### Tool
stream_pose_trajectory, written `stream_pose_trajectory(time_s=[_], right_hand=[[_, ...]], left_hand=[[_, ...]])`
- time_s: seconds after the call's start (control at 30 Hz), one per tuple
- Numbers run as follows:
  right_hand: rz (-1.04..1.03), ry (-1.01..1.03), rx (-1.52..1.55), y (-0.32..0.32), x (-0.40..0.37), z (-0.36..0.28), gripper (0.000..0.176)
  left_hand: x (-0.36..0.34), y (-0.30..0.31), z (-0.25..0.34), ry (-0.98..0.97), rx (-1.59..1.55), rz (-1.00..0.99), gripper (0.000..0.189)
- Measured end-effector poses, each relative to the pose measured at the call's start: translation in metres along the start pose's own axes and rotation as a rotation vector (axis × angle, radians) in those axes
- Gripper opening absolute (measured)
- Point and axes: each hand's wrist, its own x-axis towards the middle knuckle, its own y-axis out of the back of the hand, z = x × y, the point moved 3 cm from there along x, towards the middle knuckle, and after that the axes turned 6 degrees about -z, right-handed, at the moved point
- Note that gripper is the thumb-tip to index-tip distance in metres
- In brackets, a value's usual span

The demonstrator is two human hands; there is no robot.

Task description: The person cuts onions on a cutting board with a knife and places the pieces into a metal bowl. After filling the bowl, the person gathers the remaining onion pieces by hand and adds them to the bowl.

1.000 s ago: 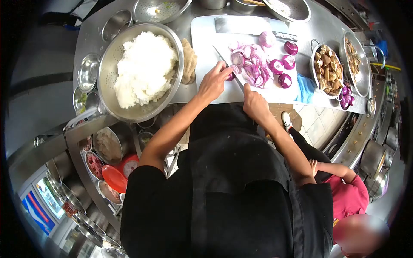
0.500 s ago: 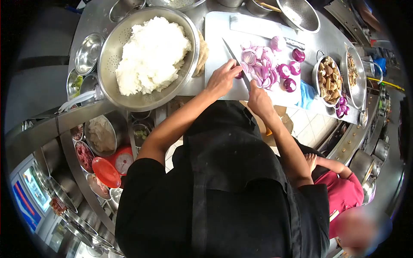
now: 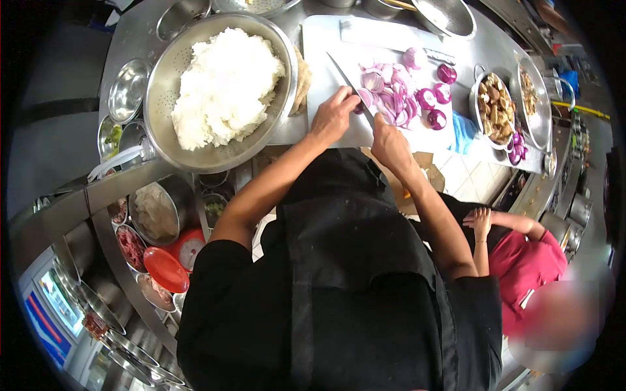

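We look down past our black apron (image 3: 362, 241) at a white cutting board (image 3: 319, 78) on a steel table (image 3: 303, 137). Our right hand (image 3: 391, 144) is closed around the handle of a knife (image 3: 343, 70), whose blade slants away to the upper left, over the board. Our left hand (image 3: 334, 117) is bent in a narrow grip on an onion piece (image 3: 358, 110) at the board's near side, right beside the blade (the fingers cover most of it, so we cannot tell its full shape). Just right of the blade lies a loose heap of purple-and-white onion slices (image 3: 396, 98). Peeled onions (image 3: 426, 99) sit along the heap's right side, and a paler onion (image 3: 415, 58) rests at its far edge. A cleaver (image 3: 378, 34) lies flat across the far part of the board. To our left, a large colander (image 3: 160, 98) holds a mound of white food (image 3: 225, 88), with a brown cloth (image 3: 302, 81) between it and the board. To our right are a blue cloth (image 3: 462, 133) and a pot of brown chunks (image 3: 496, 111). A person in a red shirt (image 3: 525, 264) is at the lower right, hands together.
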Motion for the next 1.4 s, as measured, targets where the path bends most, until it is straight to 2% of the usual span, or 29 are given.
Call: stream_pose_trajectory(time_s=[0.23, 0.37, 0.43, 0.47, 0.5, 0.57, 0.6, 0.63, 0.7, 0.73, 0.77, 0.83, 0.87, 1.0, 1.07, 1.17, 1.27, 1.4], right_hand=[[0.039, 0.06, -0.027, -0.009, 0.01, 0.011, 0.021], [0.012, 0.077, 0.021, -0.005, 0.012, 0.023, 0.024], [-0.005, 0.076, 0.084, 0.0, 0.015, 0.038, 0.027], [0.015, 0.054, 0.111, -0.004, 0.016, 0.051, 0.031], [0.009, 0.063, 0.113, -0.001, 0.012, 0.05, 0.031], [0.002, -0.01, 0.048, 0.009, 0.0, 0.045, 0.031], [0.013, 0.023, 0.094, 0.008, -0.004, 0.044, 0.032], [0.007, 0.027, 0.097, 0.005, -0.008, 0.041, 0.032], [-0.005, -0.013, 0.114, 0.0, -0.015, 0.035, 0.032], [0.026, 0.014, 0.098, -0.002, -0.019, 0.029, 0.03], [0.021, 0.013, 0.102, -0.005, -0.019, 0.028, 0.03], [-0.021, 0.019, 0.009, -0.011, -0.02, 0.023, 0.027], [0.023, 0.036, -0.003, -0.01, -0.021, 0.02, 0.023], [0.07, 0.08, -0.022, 0.001, -0.024, 0.009, 0.023], [0.076, 0.077, -0.021, 0.006, -0.025, 0.002, 0.029], [0.078, 0.061, -0.042, 0.004, -0.022, 0.0, 0.033], [0.079, 0.065, -0.063, 0.005, -0.02, -0.001, 0.032], [0.018, 0.054, -0.072, 0.012, -0.018, -0.001, 0.03]], left_hand=[[0.005, 0.001, 0.003, -0.065, 0.028, 0.01, 0.021], [0.012, 0.008, -0.002, -0.048, 0.079, -0.061, 0.016], [0.019, 0.013, -0.005, -0.143, 0.288, -0.1, 0.018], [0.022, 0.012, -0.01, -0.033, 0.293, -0.159, 0.021], [0.02, 0.012, -0.004, -0.024, 0.299, -0.157, 0.021], [0.016, 0.007, 0.002, 0.372, 0.056, -0.155, 0.022], [0.012, 0.003, 0.005, 0.378, -0.092, -0.09, 0.02], [0.006, 0.0, 0.002, 0.385, -0.088, -0.089, 0.02], [0.0, 0.002, 0.006, 0.227, -0.077, 0.006, 0.017], [-0.004, 0.008, 0.013, 0.106, 0.068, 0.096, 0.017], [-0.004, 0.013, 0.012, 0.112, 0.069, 0.092, 0.017], [-0.002, 0.016, 0.011, -0.065, 0.098, -0.064, 0.015], [0.0, 0.016, 0.008, -0.127, 0.126, -0.072, 0.013], [0.006, 0.014, -0.004, -0.239, 0.141, -0.138, 0.018], [0.007, 0.017, 0.0, -0.376, 0.2, -0.09, 0.02], [0.009, 0.018, -0.006, -0.435, 0.216, -0.159, 0.028], [0.01, 0.018, -0.009, -0.476, 0.19, -0.184, 0.028], [0.006, 0.016, -0.011, -0.483, 0.202, -0.14, 0.03]])
